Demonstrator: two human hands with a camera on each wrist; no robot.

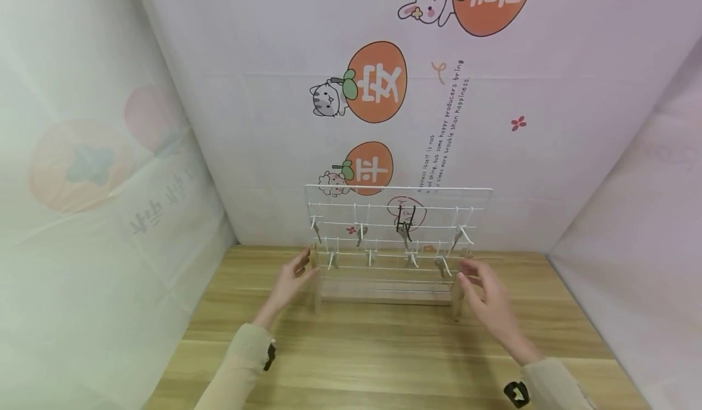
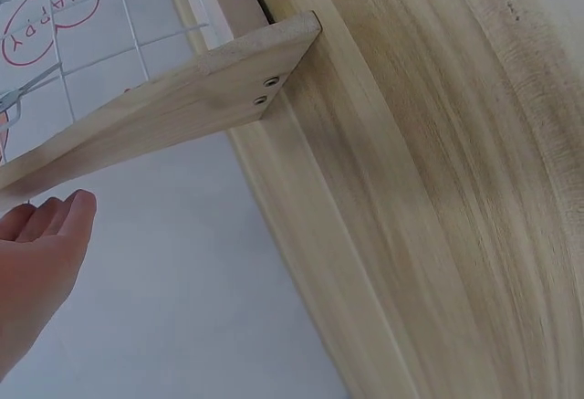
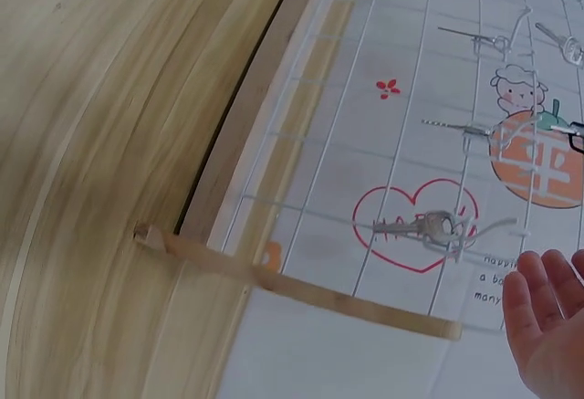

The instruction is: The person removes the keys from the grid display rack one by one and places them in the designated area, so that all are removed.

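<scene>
A white wire grid rack [image 1: 384, 281] with wooden side posts stands upright at the back of the table. Several metal keys [image 3: 438, 227] hang from hooks on its grid, in two rows; one upper hook [image 1: 404, 220] is black, the others white. Beside the left post [image 2: 164, 111] is my left hand [image 1: 290, 279], fingers loosely bent, fingertips right at the wood. My right hand [image 1: 487, 291] is at the right post [image 3: 356, 304], its fingers relaxed and slightly spread. In the right wrist view that hand's fingers [image 3: 540, 289] are apart from the post, with nothing in them.
The wood-grain table [image 1: 373, 355] runs up to a white printed cloth backdrop [image 1: 263, 123] just behind the rack. More white cloth hangs on the left [image 1: 82, 245] and right [image 1: 641, 215] sides. Screws [image 2: 270, 81] show near the left post's foot.
</scene>
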